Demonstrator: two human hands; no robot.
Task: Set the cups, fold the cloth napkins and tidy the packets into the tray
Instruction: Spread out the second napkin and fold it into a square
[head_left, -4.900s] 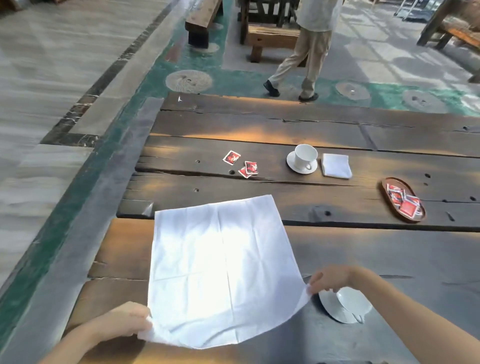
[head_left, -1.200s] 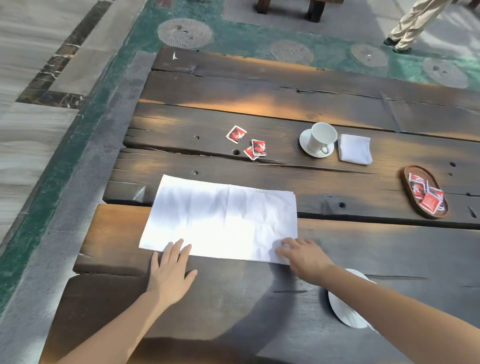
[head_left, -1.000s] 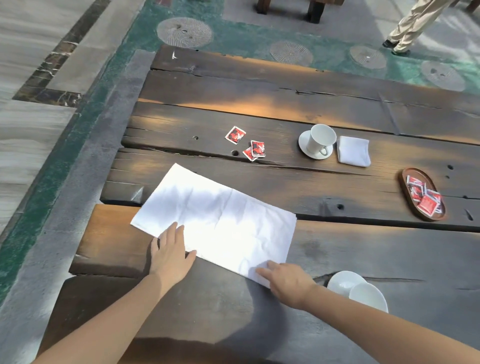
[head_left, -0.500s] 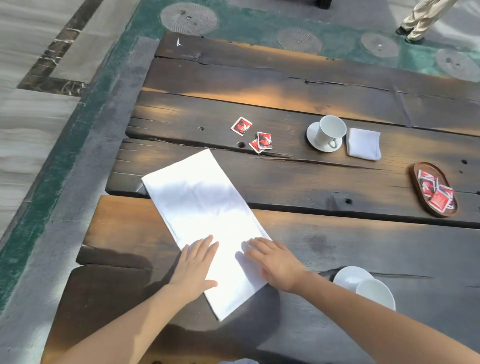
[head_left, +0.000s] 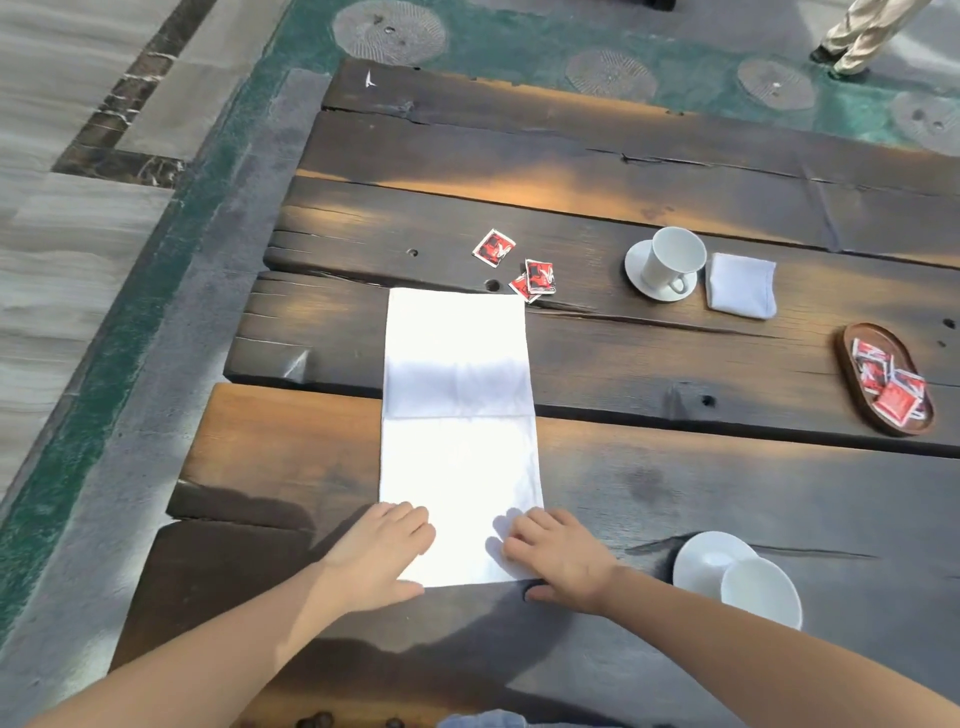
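Napkin (head_left: 460, 415) lies, near end under left hand (head_left: 382, 553) and right hand (head_left: 563, 558).

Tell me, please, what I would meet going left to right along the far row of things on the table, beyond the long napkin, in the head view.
Lone red packet → pair of red packets → cup on its saucer → folded napkin → wooden tray holding more packets.
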